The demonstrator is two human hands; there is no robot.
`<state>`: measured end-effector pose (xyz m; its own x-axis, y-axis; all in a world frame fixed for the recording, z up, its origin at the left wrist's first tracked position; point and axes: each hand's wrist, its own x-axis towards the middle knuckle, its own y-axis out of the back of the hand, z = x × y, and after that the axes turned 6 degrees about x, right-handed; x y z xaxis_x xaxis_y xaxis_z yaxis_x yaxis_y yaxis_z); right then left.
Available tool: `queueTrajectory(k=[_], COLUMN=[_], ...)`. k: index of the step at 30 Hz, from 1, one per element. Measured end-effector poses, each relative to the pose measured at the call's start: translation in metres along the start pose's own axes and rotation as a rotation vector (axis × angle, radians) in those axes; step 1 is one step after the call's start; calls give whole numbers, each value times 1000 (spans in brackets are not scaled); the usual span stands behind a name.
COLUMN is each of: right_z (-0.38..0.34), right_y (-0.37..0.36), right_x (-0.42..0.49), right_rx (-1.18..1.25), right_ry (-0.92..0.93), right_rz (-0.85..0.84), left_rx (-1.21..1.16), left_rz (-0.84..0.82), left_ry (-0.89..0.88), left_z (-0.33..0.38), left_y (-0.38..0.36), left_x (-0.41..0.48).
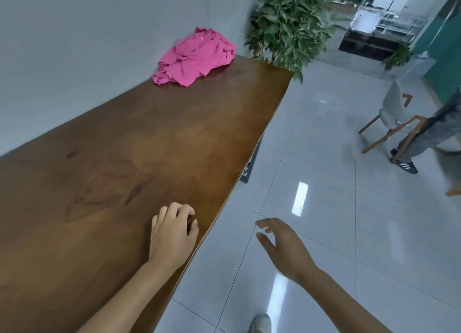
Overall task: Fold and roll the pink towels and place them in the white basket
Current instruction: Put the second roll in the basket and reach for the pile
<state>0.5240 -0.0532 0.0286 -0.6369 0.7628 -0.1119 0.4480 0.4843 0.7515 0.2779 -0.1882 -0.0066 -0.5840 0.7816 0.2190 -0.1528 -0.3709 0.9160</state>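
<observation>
So the crumpled heap of bright pink cloth towels [197, 56] sits at the far end of the long dark-brown wooden tabletop [149, 145]. It's pushed up to the edge that runs along the pale grey wall [74, 45], not far from the far corner. It's all bunched up, so I can't tell how many towels are in there. No white basket anywhere in shot.

Both hands are well apart from the heap. The left hand [172, 235] rests on the tabletop by its right-hand edge at the near end, fingers loosely curled, holding nothing. The right hand [282, 247] hangs out over the glossy light-grey tiled floor [324, 208], fingers relaxed and a bit spread, also holding nothing.

My read: nothing's started, and the step is just getting to the pile. I'd walk up along the edge rather than stretch. Then pinch one towel by a corner, lift it free so the others don't drag along, and lay it flat on the wood nearer the middle. Smooth and square first makes for a tight roll.

Past the far corner there's a leafy green potted plant [289, 25].
</observation>
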Motion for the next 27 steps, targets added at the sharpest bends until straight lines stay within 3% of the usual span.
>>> queueTrajectory(k=[17,27], right_z=[114,107], right_y=[109,143], right_x=[216,336], right_rx=[112,122], right_ry=[176,257], right_rz=[-162,-212], left_rx=[119,220], left_rz=[62,9], left_ry=[257,365], left_z=[95,67], left_y=[-63,-68], left_x=[165,272])
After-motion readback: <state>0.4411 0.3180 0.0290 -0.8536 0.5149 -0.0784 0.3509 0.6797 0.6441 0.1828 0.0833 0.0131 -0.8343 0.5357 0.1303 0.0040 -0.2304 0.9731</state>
